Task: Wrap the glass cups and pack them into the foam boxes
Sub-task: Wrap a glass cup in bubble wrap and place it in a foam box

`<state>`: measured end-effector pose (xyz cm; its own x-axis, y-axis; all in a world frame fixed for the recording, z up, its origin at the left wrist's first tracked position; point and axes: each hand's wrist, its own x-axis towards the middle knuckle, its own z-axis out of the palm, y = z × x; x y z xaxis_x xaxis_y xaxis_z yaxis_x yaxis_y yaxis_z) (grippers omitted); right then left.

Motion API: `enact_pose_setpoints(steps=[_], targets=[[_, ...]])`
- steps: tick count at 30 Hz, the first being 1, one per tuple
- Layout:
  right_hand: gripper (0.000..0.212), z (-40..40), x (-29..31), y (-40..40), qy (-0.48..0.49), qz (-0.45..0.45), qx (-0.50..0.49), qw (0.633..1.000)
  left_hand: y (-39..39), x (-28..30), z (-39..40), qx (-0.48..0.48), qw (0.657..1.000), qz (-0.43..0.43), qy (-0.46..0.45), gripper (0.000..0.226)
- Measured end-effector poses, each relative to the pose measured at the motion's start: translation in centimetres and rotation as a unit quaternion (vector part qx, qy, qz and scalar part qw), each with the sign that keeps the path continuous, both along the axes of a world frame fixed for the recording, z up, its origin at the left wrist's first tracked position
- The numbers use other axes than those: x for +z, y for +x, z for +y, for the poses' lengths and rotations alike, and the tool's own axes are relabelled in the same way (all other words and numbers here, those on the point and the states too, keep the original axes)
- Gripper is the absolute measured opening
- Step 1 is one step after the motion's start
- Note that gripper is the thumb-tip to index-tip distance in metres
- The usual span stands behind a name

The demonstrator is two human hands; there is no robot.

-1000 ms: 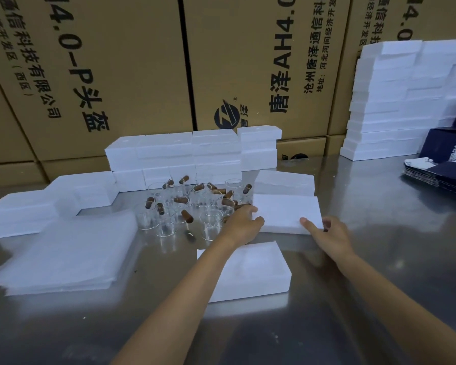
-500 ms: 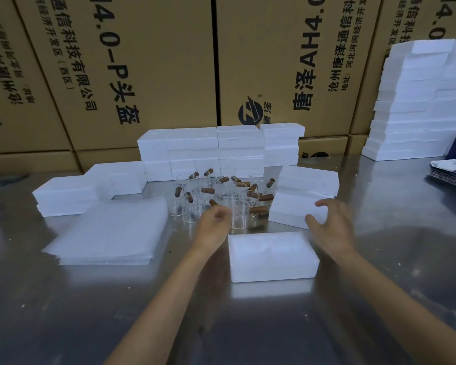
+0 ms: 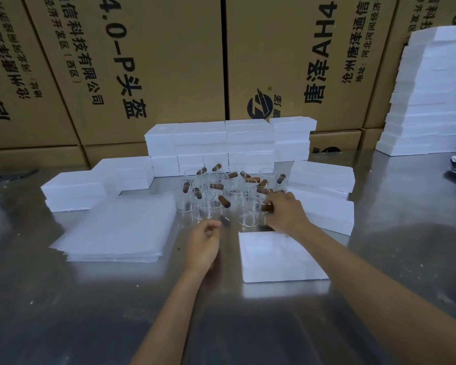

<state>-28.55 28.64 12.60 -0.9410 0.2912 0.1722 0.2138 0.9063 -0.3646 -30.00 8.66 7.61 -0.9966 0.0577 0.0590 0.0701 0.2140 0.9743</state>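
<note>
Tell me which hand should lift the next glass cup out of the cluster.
Right. The right hand is already at the near edge of the glass cups, its fingers on a brown handle. The left hand hangs short of the cluster, loosely curled and holding nothing.

Bare steel table open across the lower frame for my arms; mid-frame, glass cups crowd between wrapping sheets left and foam boxes right.
</note>
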Motion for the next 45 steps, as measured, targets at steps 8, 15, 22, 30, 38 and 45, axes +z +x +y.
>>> enact_pose_setpoints(steps=[8,15,22,30,38,45], targets=[[0.009,0.0,-0.1,-0.6,-0.060,0.056,0.072,0.994,-0.2,0.8,-0.3,-0.027,0.999,0.016,0.012,0.024],[0.019,-0.7,2.9,3.3,-0.421,0.070,0.280,0.860,1.7,7.5,-0.3,-0.233,0.964,0.107,0.072,0.093],[0.016,-4.0,3.1,4.9,-0.554,0.250,0.048,0.793,2.3,8.4,1.1,-0.125,0.968,0.163,0.146,0.067],[0.062,-8.9,1.2,5.9,-0.470,0.280,0.075,0.834,3.1,5.1,1.5,-0.011,0.938,0.344,-0.040,0.074],[0.039,-7.3,1.4,6.4,-0.665,0.225,0.094,0.706,3.0,5.1,1.2,-0.028,0.951,0.308,-0.009,0.087],[0.054,-6.0,1.6,6.9,-0.868,0.106,0.194,0.445,2.8,5.4,1.2,-0.155,0.960,0.195,0.127,0.084]])
